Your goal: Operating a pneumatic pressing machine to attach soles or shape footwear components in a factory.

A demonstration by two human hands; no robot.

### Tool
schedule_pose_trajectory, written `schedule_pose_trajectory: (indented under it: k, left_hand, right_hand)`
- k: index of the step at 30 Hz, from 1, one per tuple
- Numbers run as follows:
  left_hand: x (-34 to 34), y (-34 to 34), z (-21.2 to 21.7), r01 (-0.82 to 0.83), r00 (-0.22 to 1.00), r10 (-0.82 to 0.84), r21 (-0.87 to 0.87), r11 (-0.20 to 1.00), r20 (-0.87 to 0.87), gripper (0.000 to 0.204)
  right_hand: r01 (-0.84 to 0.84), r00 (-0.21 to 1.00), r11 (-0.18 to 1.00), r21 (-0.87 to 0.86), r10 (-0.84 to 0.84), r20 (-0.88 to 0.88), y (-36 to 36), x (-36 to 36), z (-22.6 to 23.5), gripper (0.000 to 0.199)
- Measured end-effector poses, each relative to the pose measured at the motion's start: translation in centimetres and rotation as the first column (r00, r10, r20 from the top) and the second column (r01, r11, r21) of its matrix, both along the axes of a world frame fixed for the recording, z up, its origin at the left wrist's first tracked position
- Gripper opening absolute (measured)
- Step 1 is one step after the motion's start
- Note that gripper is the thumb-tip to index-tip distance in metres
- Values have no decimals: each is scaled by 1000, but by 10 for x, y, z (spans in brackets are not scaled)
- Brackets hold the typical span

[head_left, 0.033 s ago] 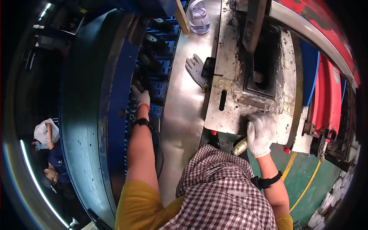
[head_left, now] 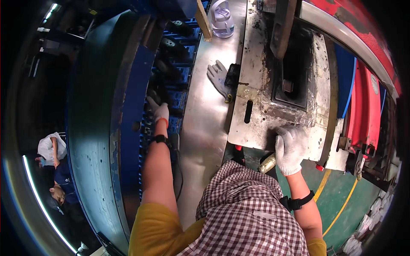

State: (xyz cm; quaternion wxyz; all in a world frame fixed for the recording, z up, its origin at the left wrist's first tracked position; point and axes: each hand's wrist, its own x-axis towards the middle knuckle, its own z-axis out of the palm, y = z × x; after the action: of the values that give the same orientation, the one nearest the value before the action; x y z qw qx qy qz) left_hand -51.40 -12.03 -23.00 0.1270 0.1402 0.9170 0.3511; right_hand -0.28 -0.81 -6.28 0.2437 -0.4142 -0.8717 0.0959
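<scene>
My left hand (head_left: 159,110), in a white glove with an orange cuff, reaches in among dark rounded pieces (head_left: 160,87) on a blue slatted rack (head_left: 177,100). Its fingers bend against one of these pieces; shadow hides their tips and the piece's shape. My right hand (head_left: 291,147), in a white knitted glove, lies on the near edge of a stained metal plate (head_left: 256,130), fingers laid on the surface and thumb to the left. A grey glove (head_left: 218,80) rests on the steel ledge (head_left: 203,132) between my hands, beside a black box-like object (head_left: 232,75).
A clear jug (head_left: 222,21) with a handle stands at the ledge's far end. Beyond the plate's dark rectangular recess (head_left: 294,91) is red machinery (head_left: 365,106). A long blue-edged conveyor belt (head_left: 92,149) runs at left. Another person (head_left: 55,170) is at far left.
My left hand and forearm have shifted very slightly to the right. My right hand stays in place on the plate.
</scene>
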Motion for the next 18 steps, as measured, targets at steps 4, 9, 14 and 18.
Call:
schedule_pose_trajectory:
  k: [4, 9, 14, 18]
  left_hand:
    - [75, -34, 0, -33, 957, -74, 357, 933, 282, 94]
    - [170, -105, 3, 422, 891, -453, -381, 823, 8, 76]
    - [198, -146, 6, 330, 919, -394, -559, 761, 7, 94]
    - [191, -144, 7, 317, 942, -320, -572, 757, 99, 104]
  right_hand:
    - [-4, 1000, 1000, -11, 4, -2, 0, 0, 1, 18]
    - [-16, 999, 1000, -3, 16, -34, 1, 1, 0, 16]
    - [3, 999, 1000, 25, -2, -39, -1, 0, 0, 15]
    - [21, 998, 1000, 3, -21, -52, -2, -1, 1, 16]
